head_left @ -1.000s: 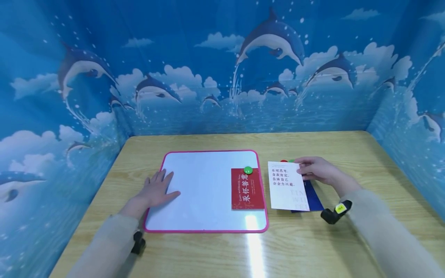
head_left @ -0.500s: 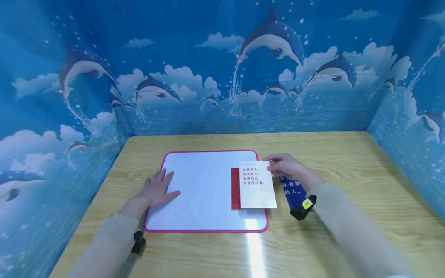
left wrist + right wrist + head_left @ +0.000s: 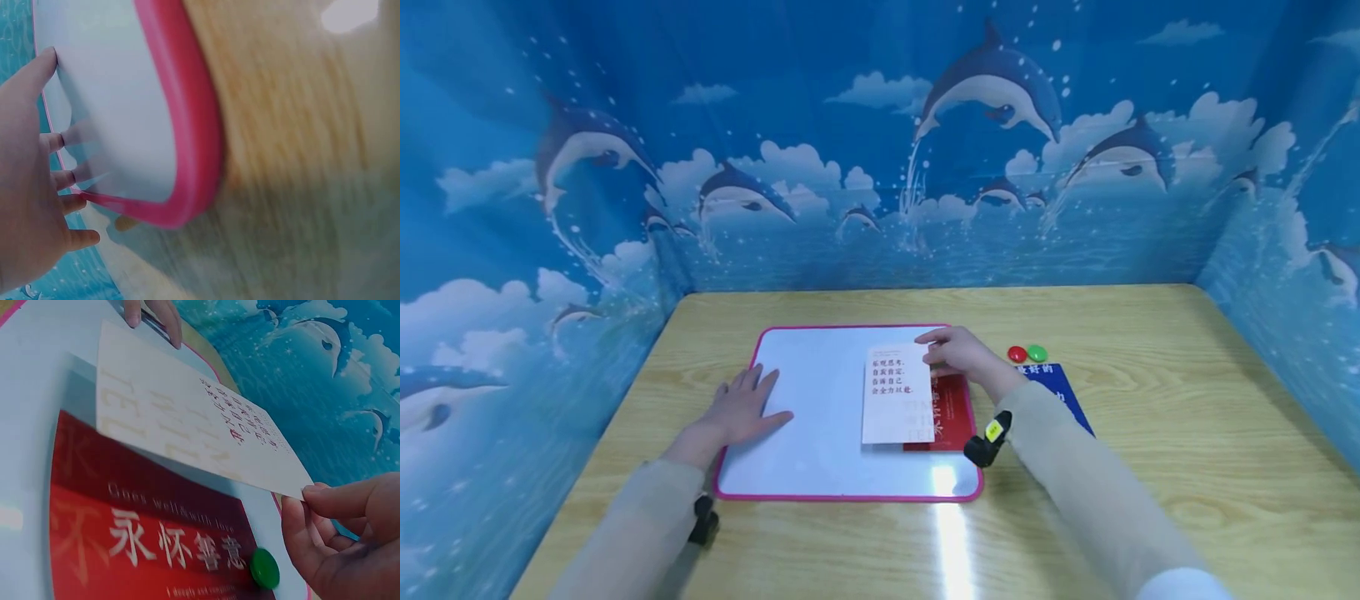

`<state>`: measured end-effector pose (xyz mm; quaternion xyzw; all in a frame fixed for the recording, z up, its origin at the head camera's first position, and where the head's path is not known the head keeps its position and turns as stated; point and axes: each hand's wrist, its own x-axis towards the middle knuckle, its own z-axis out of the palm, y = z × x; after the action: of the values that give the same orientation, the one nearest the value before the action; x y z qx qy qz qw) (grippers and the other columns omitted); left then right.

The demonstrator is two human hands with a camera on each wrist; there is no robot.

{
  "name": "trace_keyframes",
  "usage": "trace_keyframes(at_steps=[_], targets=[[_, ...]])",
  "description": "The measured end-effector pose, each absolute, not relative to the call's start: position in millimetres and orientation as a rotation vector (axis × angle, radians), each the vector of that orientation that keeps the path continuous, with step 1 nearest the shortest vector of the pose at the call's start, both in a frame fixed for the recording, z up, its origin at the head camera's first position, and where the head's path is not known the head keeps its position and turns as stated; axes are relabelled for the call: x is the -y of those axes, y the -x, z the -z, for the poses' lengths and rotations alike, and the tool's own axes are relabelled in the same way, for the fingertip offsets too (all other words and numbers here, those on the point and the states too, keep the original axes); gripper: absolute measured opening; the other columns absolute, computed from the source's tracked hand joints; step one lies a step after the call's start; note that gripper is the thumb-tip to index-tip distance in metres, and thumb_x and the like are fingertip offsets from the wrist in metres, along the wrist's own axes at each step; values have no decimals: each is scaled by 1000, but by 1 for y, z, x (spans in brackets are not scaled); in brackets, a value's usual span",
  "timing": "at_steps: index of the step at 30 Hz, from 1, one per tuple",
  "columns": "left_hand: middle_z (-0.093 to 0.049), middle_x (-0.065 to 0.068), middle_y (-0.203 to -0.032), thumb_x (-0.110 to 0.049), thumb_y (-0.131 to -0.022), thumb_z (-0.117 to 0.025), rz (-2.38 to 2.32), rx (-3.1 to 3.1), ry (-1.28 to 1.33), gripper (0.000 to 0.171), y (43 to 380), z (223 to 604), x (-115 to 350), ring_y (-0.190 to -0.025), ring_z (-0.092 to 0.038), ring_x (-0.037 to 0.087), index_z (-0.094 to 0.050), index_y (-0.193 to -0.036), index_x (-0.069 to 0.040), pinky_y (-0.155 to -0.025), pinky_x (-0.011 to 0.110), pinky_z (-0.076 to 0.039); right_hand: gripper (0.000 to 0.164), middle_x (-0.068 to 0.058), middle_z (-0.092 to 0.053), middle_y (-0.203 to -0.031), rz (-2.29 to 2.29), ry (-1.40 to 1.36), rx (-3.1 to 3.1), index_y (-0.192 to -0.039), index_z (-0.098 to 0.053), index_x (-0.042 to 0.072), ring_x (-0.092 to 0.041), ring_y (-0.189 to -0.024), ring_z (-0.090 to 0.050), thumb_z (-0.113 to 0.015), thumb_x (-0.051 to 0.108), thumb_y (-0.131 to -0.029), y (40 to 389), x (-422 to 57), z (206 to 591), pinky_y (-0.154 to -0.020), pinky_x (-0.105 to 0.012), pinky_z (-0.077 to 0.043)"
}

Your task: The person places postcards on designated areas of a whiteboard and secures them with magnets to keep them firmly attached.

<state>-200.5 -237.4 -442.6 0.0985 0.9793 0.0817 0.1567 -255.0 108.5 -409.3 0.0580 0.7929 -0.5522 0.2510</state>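
Note:
A white card with dark printed characters is pinched at one corner by my right hand. In the right wrist view the card hovers tilted above the whiteboard, between thumb and fingers. Below it a red card lies on the board's right part, with a green round magnet at its edge. My left hand rests with spread, straight fingers on the left edge of the pink-framed whiteboard. The left wrist view shows that hand over the board's pink frame.
Right of the board, a blue card lies on the wooden table, partly behind my right forearm. A red magnet and a green magnet sit just beyond it. A blue dolphin-print curtain surrounds the table.
My right hand has carried the white card leftward, from above the blue card, across the red card, to over the whiteboard. The red and green magnets are uncovered. My left hand has stayed in place.

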Motion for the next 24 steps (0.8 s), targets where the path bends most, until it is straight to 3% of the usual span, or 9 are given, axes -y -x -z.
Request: trace_keyframes(at_steps=[11,24], targets=[[-14,27,-153,-62,-86,-49,-212,-2799,-269,88,204,443,237,-140,-11,47,-22,-149,-6,-109,68,-11,39,-19,-57,-120,1498,-182,-2160,-129,-55,6,-15,-74,-65,-53,1,-91,259,-80,417,-67,-27,-57],[-14,26,-154,-60,-86,-50,-217,-2782,-246,87,204,441,235,-141,-11,47,-23,-148,-6,-110,67,-10,40,-16,-56,-121,1444,-188,-2162,-130,-54,7,-21,-82,-67,-55,4,-90,258,-67,423,-67,-27,-57]])
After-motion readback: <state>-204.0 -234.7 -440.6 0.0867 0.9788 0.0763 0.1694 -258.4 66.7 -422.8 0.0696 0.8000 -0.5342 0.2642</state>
